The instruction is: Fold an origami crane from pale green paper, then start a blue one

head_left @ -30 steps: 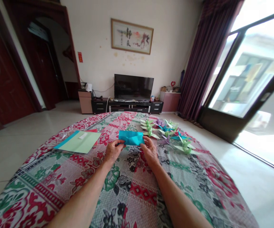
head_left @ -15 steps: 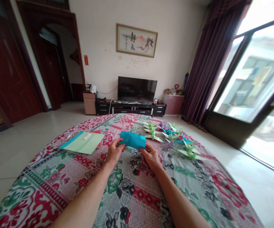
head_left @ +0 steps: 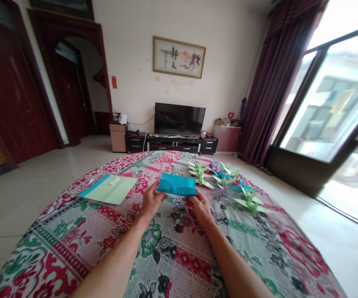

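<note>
A blue sheet of paper [head_left: 177, 184], folded into a wide rectangle, is held up over the table in front of me. My left hand [head_left: 153, 199] pinches its left end between thumb and fingers. At the lower right corner, my right hand [head_left: 199, 206] grips the paper in the same way, its fingers partly behind the sheet. To the right sit several folded paper cranes [head_left: 250, 202] in green, purple and blue. On the left lies a stack of coloured paper [head_left: 112, 191], light green on top, with blue and red edges showing and a small pale scrap on it.
A patterned cloth covers the round table [head_left: 179, 248]. Beyond it stand a television [head_left: 179, 121] on a low black cabinet [head_left: 175, 145] and a framed picture on the wall. A dark curtain [head_left: 261, 91] and a glass door are to the right.
The blue paper has shifted slightly right and its ends look more spread, the right hand moving a little rightward with it. Both hands keep hold of it.
</note>
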### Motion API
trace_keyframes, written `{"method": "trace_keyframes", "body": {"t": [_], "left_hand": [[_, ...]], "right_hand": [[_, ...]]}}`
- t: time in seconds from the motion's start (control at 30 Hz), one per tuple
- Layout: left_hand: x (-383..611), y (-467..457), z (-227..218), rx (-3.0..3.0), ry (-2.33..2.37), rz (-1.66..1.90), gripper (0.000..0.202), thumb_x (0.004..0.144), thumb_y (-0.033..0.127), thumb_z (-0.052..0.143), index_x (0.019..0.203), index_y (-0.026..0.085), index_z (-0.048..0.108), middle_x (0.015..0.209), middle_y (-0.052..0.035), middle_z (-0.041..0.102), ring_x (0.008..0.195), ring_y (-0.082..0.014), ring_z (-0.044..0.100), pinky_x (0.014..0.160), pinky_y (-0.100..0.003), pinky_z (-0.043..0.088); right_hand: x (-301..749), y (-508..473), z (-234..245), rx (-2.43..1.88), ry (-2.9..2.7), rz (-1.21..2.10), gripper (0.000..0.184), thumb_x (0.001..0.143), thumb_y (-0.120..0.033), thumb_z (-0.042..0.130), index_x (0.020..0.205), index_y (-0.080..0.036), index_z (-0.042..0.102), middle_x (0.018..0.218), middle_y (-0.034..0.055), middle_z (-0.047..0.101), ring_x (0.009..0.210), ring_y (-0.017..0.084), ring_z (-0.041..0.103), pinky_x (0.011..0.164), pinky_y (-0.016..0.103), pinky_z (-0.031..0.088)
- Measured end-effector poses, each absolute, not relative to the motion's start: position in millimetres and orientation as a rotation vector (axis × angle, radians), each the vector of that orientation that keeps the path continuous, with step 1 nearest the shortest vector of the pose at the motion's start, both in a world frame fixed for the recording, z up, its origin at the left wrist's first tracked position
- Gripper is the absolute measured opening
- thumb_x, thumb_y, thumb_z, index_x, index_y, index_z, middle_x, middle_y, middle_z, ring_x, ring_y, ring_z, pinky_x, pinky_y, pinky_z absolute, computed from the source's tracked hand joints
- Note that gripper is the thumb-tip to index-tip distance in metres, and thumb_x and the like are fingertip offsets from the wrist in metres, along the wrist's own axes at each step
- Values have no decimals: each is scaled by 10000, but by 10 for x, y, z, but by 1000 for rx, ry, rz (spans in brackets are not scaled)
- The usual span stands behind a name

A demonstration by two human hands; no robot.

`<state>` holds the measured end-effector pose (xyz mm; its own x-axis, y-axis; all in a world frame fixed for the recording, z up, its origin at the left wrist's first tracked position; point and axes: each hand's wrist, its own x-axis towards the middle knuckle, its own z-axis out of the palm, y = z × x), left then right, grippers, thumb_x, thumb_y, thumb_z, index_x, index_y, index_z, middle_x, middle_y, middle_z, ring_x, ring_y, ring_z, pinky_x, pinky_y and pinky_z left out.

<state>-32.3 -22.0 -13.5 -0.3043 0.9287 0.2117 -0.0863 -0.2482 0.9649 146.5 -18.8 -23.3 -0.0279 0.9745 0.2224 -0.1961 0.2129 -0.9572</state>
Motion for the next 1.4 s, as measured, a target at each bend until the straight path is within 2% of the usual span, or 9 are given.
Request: {"method": "trace_keyframes", "body": {"t": [0.13, 0.27, 0.43, 0.6, 0.87, 1.1, 1.4], "left_hand": [[-337, -256, -110, 1118, 1149, 1582, 338, 617, 281, 667, 922, 139, 642, 721, -20, 682, 612, -139, 642, 535, -204, 459], [-342, -273, -84, 982, 1019, 1547, 355, 573, 302, 717, 875, 136, 631, 724, -13, 672, 626, -128, 634, 546, -204, 466], [-349, -263, -100, 941, 969, 1517, 280, 543, 305, 749, 721, 125, 628, 648, -8, 653, 621, -126, 627, 551, -205, 458], [-332, -270, -115, 948, 991, 1486, 296, 534, 311, 758, 730, 123, 641, 676, -23, 670, 649, -143, 638, 568, -221, 464], [-309, -246, -142, 1007, 1061, 1488, 302, 555, 330, 738, 761, 131, 640, 673, -24, 673, 669, -160, 641, 568, -230, 453], [-244, -256, -142, 1025, 1066, 1503, 328, 560, 290, 720, 836, 135, 634, 695, -30, 682, 682, -171, 644, 577, -238, 453], [-236, -269, -139, 1037, 1015, 1465, 318, 559, 276, 720, 833, 139, 634, 723, -32, 683, 702, -179, 646, 586, -249, 462]], "right_hand": [[1471, -182, -226, -845, -1101, 1194, 218, 646, -333, 609, 808, -188, 588, 625, -20, 635, 590, 143, 599, 642, 286, 494], [1465, -198, -201, -823, -1079, 1191, 260, 646, -351, 647, 837, -185, 587, 659, -18, 630, 602, 134, 596, 644, 282, 492], [1466, -199, -188, -774, -1079, 1229, 264, 611, -328, 701, 809, -178, 609, 658, -19, 629, 587, 115, 572, 634, 263, 471], [1475, -178, -208, -717, -1051, 1298, 279, 620, -320, 712, 846, -188, 616, 705, -13, 637, 614, 114, 574, 653, 267, 467], [1439, -147, -244, -808, -1056, 1225, 317, 589, -362, 730, 837, -198, 619, 707, -20, 636, 625, 123, 558, 612, 246, 458], [1408, -140, -241, -834, -1048, 1165, 277, 574, -299, 709, 799, -184, 595, 661, -36, 613, 582, 106, 526, 611, 250, 450], [1390, -145, -229, -838, -1089, 1129, 246, 578, -275, 676, 788, -180, 592, 623, -40, 591, 563, 105, 507, 595, 249, 437]]}}
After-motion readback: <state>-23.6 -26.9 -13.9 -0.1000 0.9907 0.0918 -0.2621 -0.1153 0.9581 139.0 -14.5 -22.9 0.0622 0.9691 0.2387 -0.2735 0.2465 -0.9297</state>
